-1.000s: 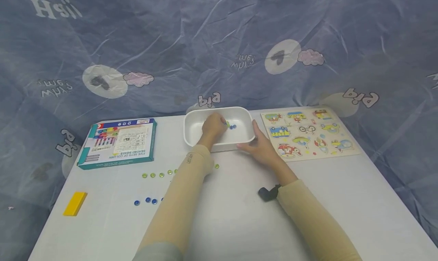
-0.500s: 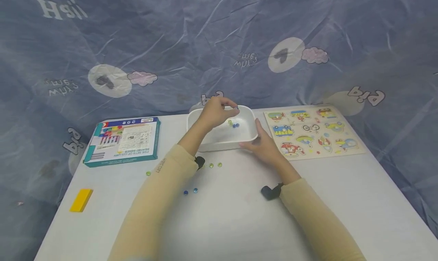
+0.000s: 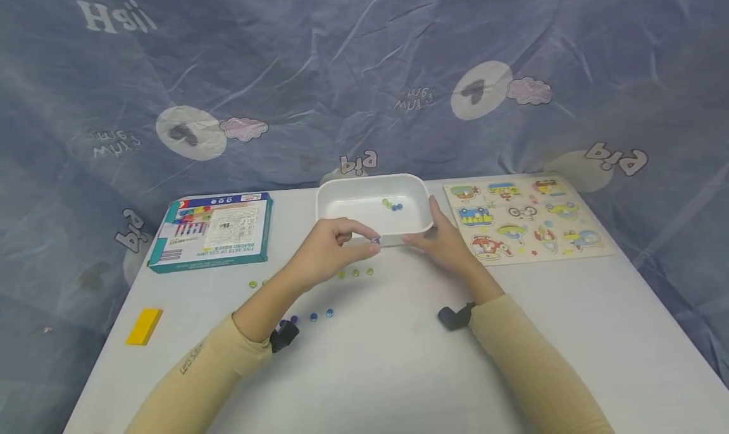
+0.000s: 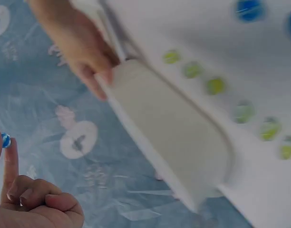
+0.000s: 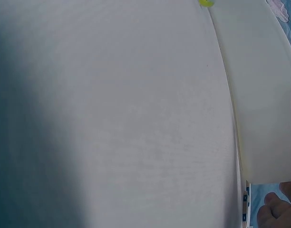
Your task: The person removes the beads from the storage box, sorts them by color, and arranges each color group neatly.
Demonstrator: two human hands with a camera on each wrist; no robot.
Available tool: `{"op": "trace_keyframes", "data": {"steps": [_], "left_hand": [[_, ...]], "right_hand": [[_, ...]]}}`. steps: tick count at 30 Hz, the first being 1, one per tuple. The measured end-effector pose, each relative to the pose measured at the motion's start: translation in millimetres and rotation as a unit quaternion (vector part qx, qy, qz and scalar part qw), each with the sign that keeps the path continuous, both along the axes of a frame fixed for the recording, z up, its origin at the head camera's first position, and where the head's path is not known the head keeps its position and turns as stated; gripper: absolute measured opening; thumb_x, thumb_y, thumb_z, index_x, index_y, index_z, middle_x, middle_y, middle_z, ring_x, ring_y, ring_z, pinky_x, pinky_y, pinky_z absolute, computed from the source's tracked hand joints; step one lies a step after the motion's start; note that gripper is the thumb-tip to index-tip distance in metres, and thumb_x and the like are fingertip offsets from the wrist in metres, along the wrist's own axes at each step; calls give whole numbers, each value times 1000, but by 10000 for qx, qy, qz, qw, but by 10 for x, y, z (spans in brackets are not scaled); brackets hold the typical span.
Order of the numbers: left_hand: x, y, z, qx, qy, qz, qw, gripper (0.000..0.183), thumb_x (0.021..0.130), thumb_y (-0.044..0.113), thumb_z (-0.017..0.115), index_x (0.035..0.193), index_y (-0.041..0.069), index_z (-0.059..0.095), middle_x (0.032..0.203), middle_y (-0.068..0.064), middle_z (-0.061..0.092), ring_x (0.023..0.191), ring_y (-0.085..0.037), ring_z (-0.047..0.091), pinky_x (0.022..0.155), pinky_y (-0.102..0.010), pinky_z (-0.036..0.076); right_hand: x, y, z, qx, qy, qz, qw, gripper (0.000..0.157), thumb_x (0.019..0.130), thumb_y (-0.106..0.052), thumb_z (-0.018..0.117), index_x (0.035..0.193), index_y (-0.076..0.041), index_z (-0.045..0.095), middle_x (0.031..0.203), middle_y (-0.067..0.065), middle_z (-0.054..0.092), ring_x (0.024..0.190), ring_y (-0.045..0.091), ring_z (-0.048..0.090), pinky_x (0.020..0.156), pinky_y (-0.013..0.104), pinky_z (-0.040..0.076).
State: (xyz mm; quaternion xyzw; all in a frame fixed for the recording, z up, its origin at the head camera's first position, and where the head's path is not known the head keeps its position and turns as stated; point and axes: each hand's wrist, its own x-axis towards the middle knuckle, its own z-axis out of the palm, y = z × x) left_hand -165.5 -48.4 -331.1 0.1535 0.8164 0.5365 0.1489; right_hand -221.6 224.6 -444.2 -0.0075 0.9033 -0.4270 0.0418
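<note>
My left hand (image 3: 319, 250) pinches a blue glass marble (image 3: 375, 240) between thumb and index finger, just in front of the white tray (image 3: 324, 207). The same marble (image 4: 6, 139) shows at the left edge of the left wrist view, the other fingers curled in. With my right hand (image 3: 447, 244) I hold the tray's right front corner, thumb along its front wall. Inside the tray lie green marbles (image 3: 387, 203) and blue marbles (image 3: 397, 207). A row of green marbles (image 3: 355, 272) lies before the tray, partly hidden by my left hand; blue marbles (image 3: 314, 317) lie nearer.
A boxed set with a teal border (image 3: 211, 233) lies at the left, a yellow block (image 3: 144, 326) in front of it. To the tray's right is a wooden picture puzzle board (image 3: 526, 222). A patterned blue cloth (image 3: 285, 92) hangs behind the table.
My left hand has come out of the tray, lifted above it, then moved left and toward me with a blue marble pinched. My right hand has stayed at the tray's corner.
</note>
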Motion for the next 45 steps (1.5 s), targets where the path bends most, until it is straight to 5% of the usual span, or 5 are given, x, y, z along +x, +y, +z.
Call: {"op": "trace_keyframes", "data": {"steps": [10,16,20,26,45], "left_hand": [[149,-254,-705,-1067,-293,568,9922,17,70,37,82,84,34,73,104,6,64,117,-26,51,99,-51,39],[179,-298,-943,-1927,-136,522,9798,16,66,39,83,78,37,72,89,12,61,99,-18,53,88,-41,35],[193,-279,-990,-2234,109,336,9741,16,65,38,84,75,36,72,92,10,64,94,-16,56,88,-43,31],[223,-276,-1021,-2638,220,270,9639,16,65,37,84,73,37,70,108,3,67,115,-27,55,106,-68,16],[271,-277,-1033,-2887,419,355,9558,19,63,33,85,75,32,70,112,-1,68,115,-27,56,104,-61,28]], "right_hand": [[-15,3,9,66,28,68,10000,112,75,-59,70,150,-32,-9,160,-5,0,148,26,6,117,52,12],[-14,-14,16,71,18,91,9999,111,76,-56,70,150,-31,-9,160,-4,1,148,27,7,117,52,12],[-15,-13,17,82,0,111,9999,111,76,-57,70,150,-31,-9,160,-4,1,148,27,7,117,52,12],[-4,-17,32,46,-22,129,9999,111,76,-57,70,150,-32,-9,160,-4,1,148,27,6,117,51,12],[10,-25,48,-47,-25,121,9999,112,76,-56,71,150,-29,-9,160,-2,2,148,28,6,117,52,11]]}}
